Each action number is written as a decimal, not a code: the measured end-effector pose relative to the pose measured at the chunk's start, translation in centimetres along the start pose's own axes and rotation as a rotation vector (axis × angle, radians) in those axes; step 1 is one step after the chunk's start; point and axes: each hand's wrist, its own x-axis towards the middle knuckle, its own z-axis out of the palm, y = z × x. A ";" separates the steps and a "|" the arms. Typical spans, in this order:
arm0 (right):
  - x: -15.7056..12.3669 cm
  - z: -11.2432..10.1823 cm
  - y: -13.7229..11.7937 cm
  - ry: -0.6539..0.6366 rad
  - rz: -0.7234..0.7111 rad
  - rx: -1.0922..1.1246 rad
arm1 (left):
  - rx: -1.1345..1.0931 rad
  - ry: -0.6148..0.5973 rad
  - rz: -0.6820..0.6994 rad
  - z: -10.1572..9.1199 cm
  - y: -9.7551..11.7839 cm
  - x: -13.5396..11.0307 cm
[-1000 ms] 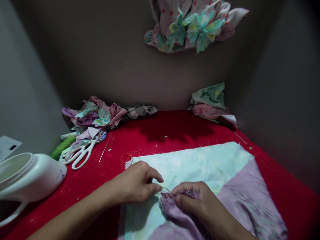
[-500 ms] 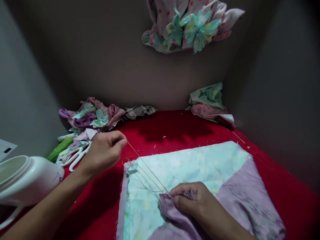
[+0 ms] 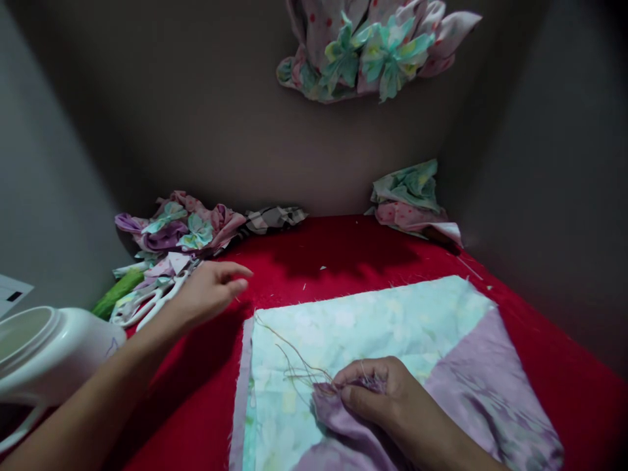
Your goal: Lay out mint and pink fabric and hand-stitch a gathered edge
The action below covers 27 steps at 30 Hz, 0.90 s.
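Observation:
My right hand [image 3: 375, 392] pinches the gathered edge of a purple cloth [image 3: 343, 412] between thumb and fingers. Loose tan threads [image 3: 304, 363] trail from that edge across a pale aqua floral cloth [image 3: 353, 320] spread beneath it. To the left, my left hand [image 3: 216, 288] hovers over the red surface, thumb and fingers apart, with nothing visible in it. White-handled scissors [image 3: 154, 304] lie just beyond my left forearm, partly covered by it.
A white pot-like container [image 3: 83, 347] stands at far left beside a green object [image 3: 118, 294]. Fabric pieces with flowers [image 3: 181, 226] are heaped behind. Folded cloths [image 3: 409, 203] sit at back right against the wall. A ruffled, flowered fabric piece [image 3: 373, 52] hangs on the wall.
My left hand has let go of the thread, which was taut and now lies slack on the aqua cloth. Its fingers have parted. My right hand stays in place.

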 end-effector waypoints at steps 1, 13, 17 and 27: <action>0.0 0.0 0.0 -0.002 -0.005 0.005 | -0.120 -0.183 0.027 0.9 1.1 -0.6; -0.2 -0.2 -0.2 -0.023 -0.037 -0.010 | -0.372 -0.726 0.094 5.8 3.4 -3.3; 0.0 -0.1 -0.2 -0.001 -0.007 -0.031 | -0.383 -0.553 0.124 4.0 3.2 -2.3; -0.1 -0.1 -0.2 0.004 0.027 -0.021 | -0.619 -0.113 -0.071 -1.0 1.7 -1.0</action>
